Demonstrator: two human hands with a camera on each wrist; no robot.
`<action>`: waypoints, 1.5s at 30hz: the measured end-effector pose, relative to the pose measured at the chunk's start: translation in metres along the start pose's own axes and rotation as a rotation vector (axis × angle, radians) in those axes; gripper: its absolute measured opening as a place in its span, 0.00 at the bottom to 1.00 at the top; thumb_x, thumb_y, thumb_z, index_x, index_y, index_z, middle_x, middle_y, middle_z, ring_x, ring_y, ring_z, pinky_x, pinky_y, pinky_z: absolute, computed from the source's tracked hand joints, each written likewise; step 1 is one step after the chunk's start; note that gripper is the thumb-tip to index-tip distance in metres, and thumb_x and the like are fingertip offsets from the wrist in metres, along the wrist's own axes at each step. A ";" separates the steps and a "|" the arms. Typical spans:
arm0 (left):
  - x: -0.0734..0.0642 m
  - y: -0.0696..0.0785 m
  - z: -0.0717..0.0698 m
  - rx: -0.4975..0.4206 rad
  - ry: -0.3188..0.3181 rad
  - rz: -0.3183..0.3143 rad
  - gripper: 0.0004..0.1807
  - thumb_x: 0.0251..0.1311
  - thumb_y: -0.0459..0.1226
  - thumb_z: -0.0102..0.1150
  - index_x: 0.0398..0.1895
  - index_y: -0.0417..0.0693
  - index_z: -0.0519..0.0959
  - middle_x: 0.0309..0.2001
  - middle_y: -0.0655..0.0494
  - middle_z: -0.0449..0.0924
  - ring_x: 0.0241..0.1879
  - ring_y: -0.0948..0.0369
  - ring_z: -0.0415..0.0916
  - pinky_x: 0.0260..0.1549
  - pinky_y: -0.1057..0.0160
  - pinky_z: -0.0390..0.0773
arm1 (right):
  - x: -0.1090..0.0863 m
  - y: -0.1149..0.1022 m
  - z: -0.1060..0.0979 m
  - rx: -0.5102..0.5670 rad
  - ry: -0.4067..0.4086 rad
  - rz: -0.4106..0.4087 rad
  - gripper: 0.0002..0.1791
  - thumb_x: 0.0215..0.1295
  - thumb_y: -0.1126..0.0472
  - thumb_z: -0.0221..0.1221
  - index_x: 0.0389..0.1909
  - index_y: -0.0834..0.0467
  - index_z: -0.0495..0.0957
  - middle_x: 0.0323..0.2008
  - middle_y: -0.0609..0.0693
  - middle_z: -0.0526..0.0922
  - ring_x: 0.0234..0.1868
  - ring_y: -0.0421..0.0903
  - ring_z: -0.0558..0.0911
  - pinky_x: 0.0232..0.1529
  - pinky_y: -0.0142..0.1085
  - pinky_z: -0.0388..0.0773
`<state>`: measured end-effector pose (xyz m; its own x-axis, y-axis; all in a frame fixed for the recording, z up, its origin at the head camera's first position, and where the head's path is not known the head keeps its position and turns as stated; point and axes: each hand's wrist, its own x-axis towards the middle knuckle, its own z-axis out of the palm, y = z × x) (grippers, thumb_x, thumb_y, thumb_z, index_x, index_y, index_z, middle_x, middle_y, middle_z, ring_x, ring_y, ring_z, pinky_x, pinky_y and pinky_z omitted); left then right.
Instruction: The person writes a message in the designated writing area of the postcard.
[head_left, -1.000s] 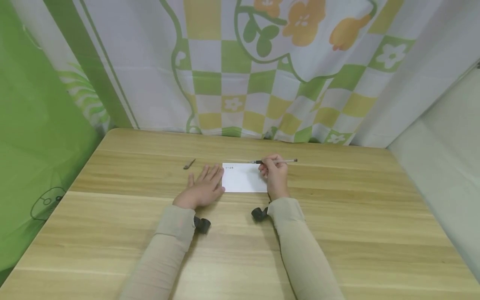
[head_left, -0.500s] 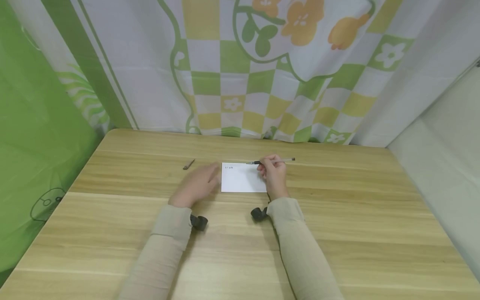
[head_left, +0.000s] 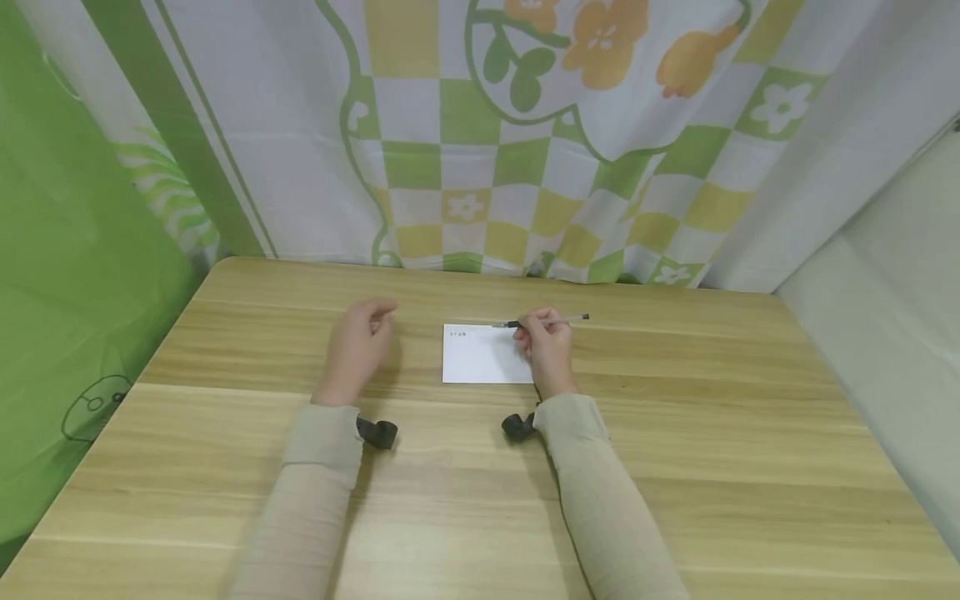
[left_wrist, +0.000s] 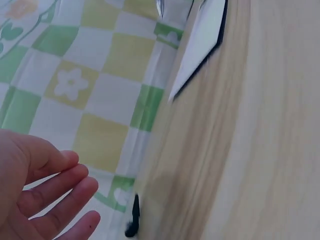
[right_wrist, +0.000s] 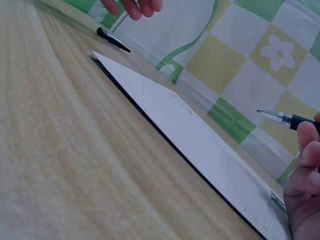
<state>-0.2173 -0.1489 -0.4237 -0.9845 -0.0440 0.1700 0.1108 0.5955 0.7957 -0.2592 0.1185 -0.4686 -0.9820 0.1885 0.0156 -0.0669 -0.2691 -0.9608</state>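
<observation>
My right hand [head_left: 550,350] pinches a gel pen [head_left: 566,319] with a clear barrel and black grip. In the right wrist view the pen's bare tip points left, raised above a white sheet [head_left: 483,354] on the table. Small handwriting stands at the sheet's top left corner. My left hand [head_left: 358,346] hovers left of the sheet, its fingers loosely bent and holding nothing. Below those fingers a black pen cap [left_wrist: 133,217] with a clip lies on the wood; the hand hides it in the head view. The cap shows too in the right wrist view, beyond the sheet.
A wooden table [head_left: 465,517] carries everything. A checked, flowered curtain [head_left: 480,167] hangs along its back edge, green cloth [head_left: 75,275] hangs at the left and a pale wall [head_left: 885,333] stands at the right. Black wrist cameras [head_left: 378,433] sit at both cuffs.
My left hand has lifted off the sheet's left edge and moved left to over the pen cap, its spread fingers now bent. The right hand and pen have barely moved.
</observation>
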 end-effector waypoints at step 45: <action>0.003 -0.029 -0.007 0.133 -0.087 -0.099 0.16 0.66 0.26 0.59 0.56 0.33 0.79 0.54 0.35 0.82 0.56 0.41 0.79 0.59 0.44 0.76 | 0.000 0.001 0.000 -0.024 -0.012 -0.016 0.08 0.63 0.73 0.56 0.27 0.60 0.72 0.16 0.48 0.78 0.16 0.39 0.74 0.16 0.25 0.68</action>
<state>-0.2229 -0.1718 -0.4427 -0.9984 -0.0419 0.0389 -0.0009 0.6925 0.7214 -0.2589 0.1183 -0.4699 -0.9829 0.1808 0.0346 -0.0788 -0.2432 -0.9668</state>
